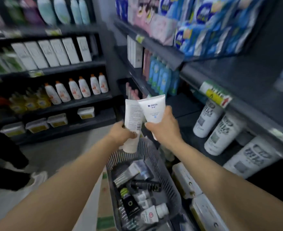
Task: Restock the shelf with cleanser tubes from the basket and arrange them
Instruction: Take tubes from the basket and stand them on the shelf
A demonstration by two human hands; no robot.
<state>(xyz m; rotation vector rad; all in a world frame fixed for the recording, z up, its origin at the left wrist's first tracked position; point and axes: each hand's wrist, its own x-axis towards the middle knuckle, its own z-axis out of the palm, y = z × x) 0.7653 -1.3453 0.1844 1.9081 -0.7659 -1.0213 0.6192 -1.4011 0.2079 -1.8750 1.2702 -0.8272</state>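
Tubes: left tube point(132, 117) and right tube point(153, 109), both white, held up at mid-view with their tops touching.
Left hand point(120, 132): fingers wrapped round the tube that shows its printed back.
Right hand point(164, 125): curled round the tube that shows its front label.
Basket point(167, 177): at 6 o'clock below the hands, with mixed boxes and bottles inside.
Shelf point(184, 105): at 2 o'clock, a bare dark stretch; shelved tubes point(205, 119) at 3 o'clock.
Progress: midway, I'd judge. Both tubes are out of the basket but neither is shelved, and the arranging is still to do.
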